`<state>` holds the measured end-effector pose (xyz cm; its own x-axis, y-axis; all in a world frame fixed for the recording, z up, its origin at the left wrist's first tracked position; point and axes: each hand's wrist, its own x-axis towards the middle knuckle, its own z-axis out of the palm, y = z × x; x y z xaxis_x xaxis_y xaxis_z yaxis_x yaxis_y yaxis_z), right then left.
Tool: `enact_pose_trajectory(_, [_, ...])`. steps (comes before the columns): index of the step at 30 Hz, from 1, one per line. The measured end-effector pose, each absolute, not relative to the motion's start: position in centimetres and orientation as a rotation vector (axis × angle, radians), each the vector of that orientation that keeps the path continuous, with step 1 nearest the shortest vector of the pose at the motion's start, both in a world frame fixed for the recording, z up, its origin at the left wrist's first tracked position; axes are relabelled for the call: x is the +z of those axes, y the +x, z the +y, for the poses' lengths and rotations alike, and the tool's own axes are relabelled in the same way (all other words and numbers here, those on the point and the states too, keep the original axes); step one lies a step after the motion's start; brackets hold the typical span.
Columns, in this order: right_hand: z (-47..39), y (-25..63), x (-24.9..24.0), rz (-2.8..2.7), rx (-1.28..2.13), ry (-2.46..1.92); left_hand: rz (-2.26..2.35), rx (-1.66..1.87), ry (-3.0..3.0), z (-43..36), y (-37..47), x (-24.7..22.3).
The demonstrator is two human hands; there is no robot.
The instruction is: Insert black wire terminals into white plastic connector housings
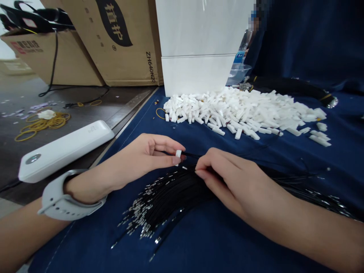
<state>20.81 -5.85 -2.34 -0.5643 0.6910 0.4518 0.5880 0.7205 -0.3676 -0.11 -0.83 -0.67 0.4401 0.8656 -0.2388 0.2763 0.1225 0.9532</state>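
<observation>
Left hand pinching white piece at centre, presumably keeping it exposed; right hand, four o'clock from it, pinching black wire, likely for steadiness; white pile lying at two o'clock, probably within reach

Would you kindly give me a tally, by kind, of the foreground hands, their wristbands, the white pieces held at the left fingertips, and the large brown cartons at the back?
Left hand and right hand: 2
Grey wristband: 1
Held white piece: 1
Large brown cartons: 2
Total: 6
</observation>
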Motion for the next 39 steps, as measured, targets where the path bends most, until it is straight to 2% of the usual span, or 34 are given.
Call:
enact_pose_trajectory(16, [-5.7,20.8,-3.6,-2.394,-0.123,-1.058,1.127,0.615,1.295,-1.2,0.6,-0.4])
enact_pose_trajectory(39, [-5.4,20.7,-3.6,-2.415,-0.223,-1.008,1.222,0.662,1.193,-2.1,2.0,0.6])
